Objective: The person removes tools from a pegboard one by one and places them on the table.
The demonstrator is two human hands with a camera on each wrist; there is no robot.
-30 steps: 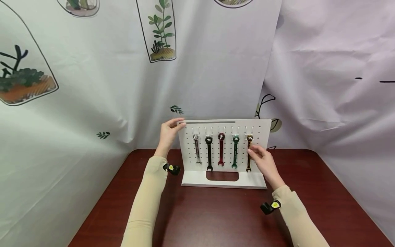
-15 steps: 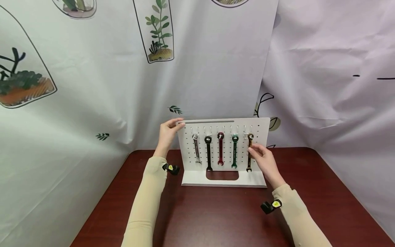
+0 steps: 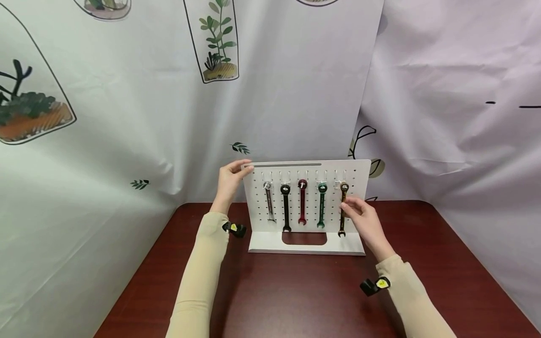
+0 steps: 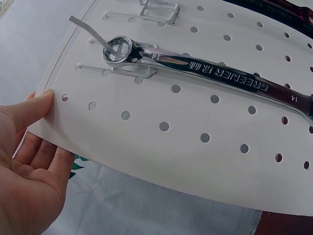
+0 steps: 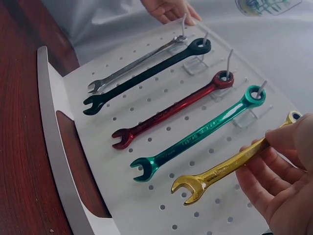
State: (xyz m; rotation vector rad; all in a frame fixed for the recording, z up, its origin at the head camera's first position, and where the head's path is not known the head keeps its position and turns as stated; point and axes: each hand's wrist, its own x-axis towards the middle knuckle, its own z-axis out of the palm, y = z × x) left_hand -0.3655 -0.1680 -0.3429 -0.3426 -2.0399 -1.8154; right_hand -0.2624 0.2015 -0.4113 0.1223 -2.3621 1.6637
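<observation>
A white pegboard stand [image 3: 276, 238] holds silver [image 3: 269, 202], black [image 3: 286, 209], red [image 3: 302, 202] and green [image 3: 322, 205] wrenches upright on hooks. My left hand [image 3: 230, 182] pinches the board's upper left corner; in the left wrist view the thumb of that hand [image 4: 34, 161] lies on the front face, fingers behind. With thumb and fingers, my right hand [image 3: 364, 223] grips the gold wrench [image 3: 343, 225] at the board's right side. In the right wrist view the gold wrench [image 5: 220, 169] slants, its open end clear of the fingers of my right hand [image 5: 279, 181]; its ring is partly hidden.
The stand rests on a dark red table [image 3: 291, 295]. Behind it hangs a pale cloth [image 3: 296, 94] printed with plants. Each wrist wears a small black camera, one at the left [image 3: 235, 229] and one at the right [image 3: 375, 285].
The top of the gold wrench has shifted slightly right and outward from its hook place, with my right hand on it. My left hand keeps its hold on the board corner.
</observation>
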